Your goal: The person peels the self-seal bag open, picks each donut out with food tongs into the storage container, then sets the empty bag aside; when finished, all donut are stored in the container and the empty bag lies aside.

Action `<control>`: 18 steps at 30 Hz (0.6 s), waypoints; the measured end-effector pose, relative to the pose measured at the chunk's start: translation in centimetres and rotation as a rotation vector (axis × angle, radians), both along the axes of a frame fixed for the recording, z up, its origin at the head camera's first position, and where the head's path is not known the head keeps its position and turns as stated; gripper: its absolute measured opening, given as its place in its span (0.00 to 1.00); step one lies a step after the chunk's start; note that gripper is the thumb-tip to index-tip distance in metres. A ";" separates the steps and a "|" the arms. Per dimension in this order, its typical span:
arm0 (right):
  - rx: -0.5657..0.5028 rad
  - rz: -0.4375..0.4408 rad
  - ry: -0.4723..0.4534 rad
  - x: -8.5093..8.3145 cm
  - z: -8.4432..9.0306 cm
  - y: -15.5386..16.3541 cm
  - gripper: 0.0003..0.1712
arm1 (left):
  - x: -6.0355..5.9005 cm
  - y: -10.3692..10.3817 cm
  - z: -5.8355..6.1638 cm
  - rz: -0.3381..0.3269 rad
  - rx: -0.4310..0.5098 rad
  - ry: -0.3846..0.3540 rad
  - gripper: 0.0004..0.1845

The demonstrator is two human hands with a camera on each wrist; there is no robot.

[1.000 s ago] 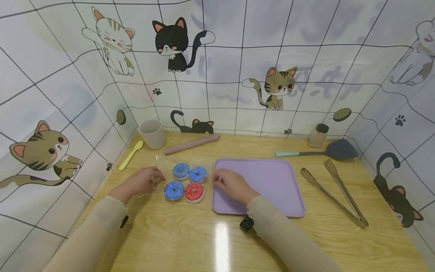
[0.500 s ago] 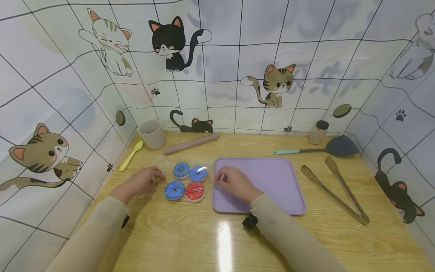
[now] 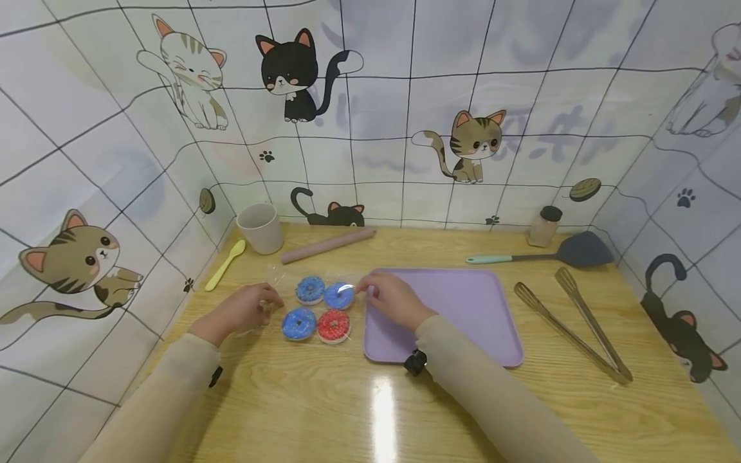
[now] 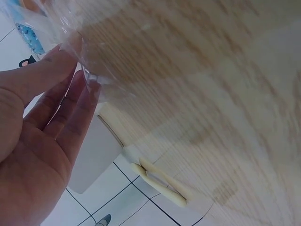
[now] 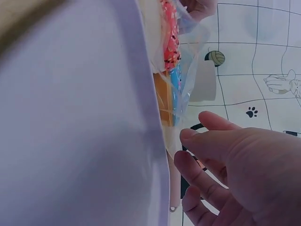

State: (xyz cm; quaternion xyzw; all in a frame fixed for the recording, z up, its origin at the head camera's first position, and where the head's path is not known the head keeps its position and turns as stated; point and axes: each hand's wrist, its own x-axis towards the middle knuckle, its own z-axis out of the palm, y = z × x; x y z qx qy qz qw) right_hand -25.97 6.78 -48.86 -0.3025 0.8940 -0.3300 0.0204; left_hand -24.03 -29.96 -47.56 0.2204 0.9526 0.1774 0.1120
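Observation:
A clear plastic bag [image 3: 315,307] lies on the wooden table and holds three blue donuts [image 3: 310,289] and one red donut [image 3: 333,325]. My left hand [image 3: 272,303] pinches the bag's left edge; the left wrist view shows the thumb and fingers [image 4: 84,89] closed on the clear film [image 4: 80,61]. My right hand [image 3: 369,290] is at the bag's upper right edge, over the left rim of the purple tray [image 3: 463,321]. In the right wrist view its fingertips [image 5: 186,135] touch the film [image 5: 186,89] with the thumb held apart, beside the tray [image 5: 94,117].
A beige cup [image 3: 260,227], a yellow spoon [image 3: 226,263] and a pink rolling pin [image 3: 327,245] lie at the back left. A spatula [image 3: 544,257], a small shaker [image 3: 543,226] and metal tongs [image 3: 573,331] lie to the right of the tray. Cat-printed walls enclose three sides.
My right hand has moved away from me and slightly left, from the tray's left side to the bag's upper right edge. The left hand has stayed at the bag's left edge.

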 end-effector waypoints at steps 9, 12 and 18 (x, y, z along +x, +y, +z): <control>0.108 -0.009 0.032 -1.1 -0.2 -0.9 0.12 | 0.3 0.1 0.4 0.003 0.012 -0.014 0.21; 0.137 -0.025 0.037 -1.1 -0.1 -1.0 0.09 | 0.3 0.2 0.5 -0.001 0.011 -0.008 0.21; 0.130 -0.057 0.040 -1.1 0.0 -0.7 0.03 | 0.3 0.2 0.6 -0.008 0.006 0.000 0.21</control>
